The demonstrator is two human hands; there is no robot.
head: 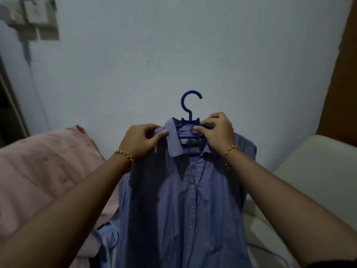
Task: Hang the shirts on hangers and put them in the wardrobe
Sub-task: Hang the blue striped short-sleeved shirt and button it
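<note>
Over the bed: striped shirt (179,200) on blue hanger (190,117), collar being set.
Left hand (142,139) pinches collar, right hand (217,129) pinches hanger and shirt; wardrobe step remains.

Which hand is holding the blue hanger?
The right hand: its fingers pinch the blue hanger. The left hand pinches only the collar of the striped shirt.
</note>
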